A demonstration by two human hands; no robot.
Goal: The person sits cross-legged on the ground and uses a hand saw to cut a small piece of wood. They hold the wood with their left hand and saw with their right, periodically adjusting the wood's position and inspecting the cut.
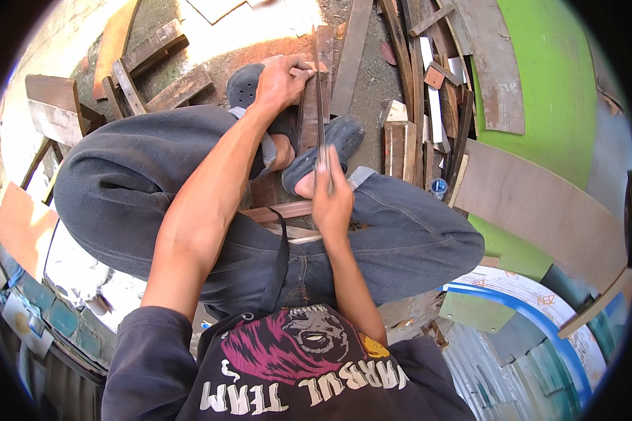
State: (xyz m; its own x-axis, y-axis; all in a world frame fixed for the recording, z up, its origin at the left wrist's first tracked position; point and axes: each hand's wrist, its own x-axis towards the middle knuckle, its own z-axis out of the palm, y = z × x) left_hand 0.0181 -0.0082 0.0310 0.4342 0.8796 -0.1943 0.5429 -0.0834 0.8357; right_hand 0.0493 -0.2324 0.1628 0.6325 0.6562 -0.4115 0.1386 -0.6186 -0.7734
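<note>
My right hand [331, 198] is closed round the handle of a hand saw [321, 116], its long thin blade seen nearly edge-on and pointing away from me. Further off, my left hand [282, 83] grips a reddish wood piece [319, 68] beside the blade, fingers bent over it. Below that piece a brown wooden plank [308, 125] runs between my feet. My dark clogs [338, 144] flank the plank, the right one close by the blade. Whether the saw teeth are sunk in the wood I cannot tell.
Wood offcuts [179, 88] lie scattered at the far left. Stacked planks and strips [407, 77] stand close on the right, with a small blue-capped clear item [439, 186] beside them. A curved brown sheet [534, 200] lies over a green panel [558, 91].
</note>
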